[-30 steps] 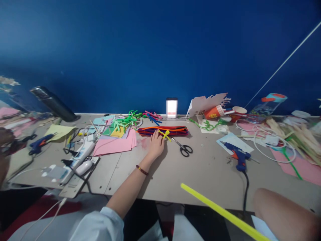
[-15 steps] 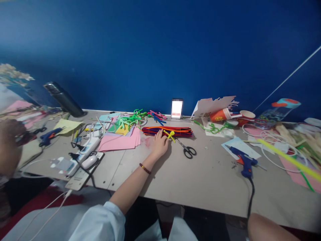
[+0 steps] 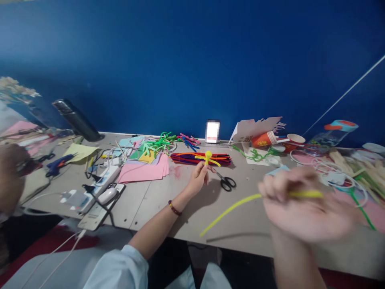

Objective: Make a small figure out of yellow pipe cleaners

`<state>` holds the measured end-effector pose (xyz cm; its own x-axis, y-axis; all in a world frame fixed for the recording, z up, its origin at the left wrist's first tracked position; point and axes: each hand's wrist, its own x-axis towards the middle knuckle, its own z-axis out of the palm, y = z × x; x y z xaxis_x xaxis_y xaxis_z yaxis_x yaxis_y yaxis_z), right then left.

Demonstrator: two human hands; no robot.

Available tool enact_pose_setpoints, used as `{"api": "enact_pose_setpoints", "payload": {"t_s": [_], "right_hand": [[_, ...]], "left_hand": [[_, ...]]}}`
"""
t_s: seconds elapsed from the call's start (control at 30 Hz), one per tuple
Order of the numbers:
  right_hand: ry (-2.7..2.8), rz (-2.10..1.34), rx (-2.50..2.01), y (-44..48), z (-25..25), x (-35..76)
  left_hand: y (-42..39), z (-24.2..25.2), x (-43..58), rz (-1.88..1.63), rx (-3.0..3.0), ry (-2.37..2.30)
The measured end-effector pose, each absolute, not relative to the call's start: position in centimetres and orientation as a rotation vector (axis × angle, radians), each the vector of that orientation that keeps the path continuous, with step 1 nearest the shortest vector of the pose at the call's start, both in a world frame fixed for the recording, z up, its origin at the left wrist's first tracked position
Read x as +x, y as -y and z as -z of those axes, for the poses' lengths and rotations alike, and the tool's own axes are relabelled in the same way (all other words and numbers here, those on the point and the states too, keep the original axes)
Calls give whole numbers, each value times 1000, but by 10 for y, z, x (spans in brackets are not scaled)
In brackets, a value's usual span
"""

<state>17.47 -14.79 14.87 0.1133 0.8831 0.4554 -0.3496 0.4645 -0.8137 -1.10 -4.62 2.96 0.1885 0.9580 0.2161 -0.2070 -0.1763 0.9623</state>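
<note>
My left hand (image 3: 201, 176) pinches a small yellow pipe-cleaner figure (image 3: 208, 157) with a round head and thin arms. It is held up in front of a bundle of red, orange and purple pipe cleaners (image 3: 180, 158). At the right, my right hand (image 3: 303, 204) is blurred and raised over the table, closed on a long yellow pipe cleaner (image 3: 228, 209) whose free end curves down to the left. Black-handled scissors (image 3: 227, 183) lie just right of my left hand.
Pink paper (image 3: 144, 170), green pipe cleaners (image 3: 161, 141) and a power strip (image 3: 100, 186) lie left. Behind stand a phone (image 3: 212, 131) and tilted paper cups (image 3: 264, 139). At the far left is another person's hand (image 3: 10, 176).
My left hand has lifted the yellow figure off the bundle's front edge. My right hand has come into view from the right, bringing the long yellow pipe cleaner leftward over the table.
</note>
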Motion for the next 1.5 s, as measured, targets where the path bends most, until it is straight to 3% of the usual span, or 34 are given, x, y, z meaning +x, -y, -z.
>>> {"api": "enact_pose_setpoints", "payload": {"t_s": [0.13,0.27,0.6,0.83,0.97,1.2,1.5], "right_hand": [[1105,-1150,-607,94,-140,156],[1034,-1114,-677,61,-115,147],[948,-1166,-879,49,-45,128],[795,-1252,-931,55,-32,139],[1065,-1318,-1001,58,-26,135],[1639,-769,-1234,67,-22,134],[1564,-859,-1273,55,-6,136]], "left_hand": [[58,-40,-4,-944,1157,-565],[61,-39,-3,-858,1146,-577],[53,-34,-5,-985,1069,-696],[47,-21,-3,-1042,1064,-899],[43,-13,-3,-1092,1076,-970],[37,-8,-5,-1309,1075,-1006],[41,-11,-3,-1274,1009,-963]]}}
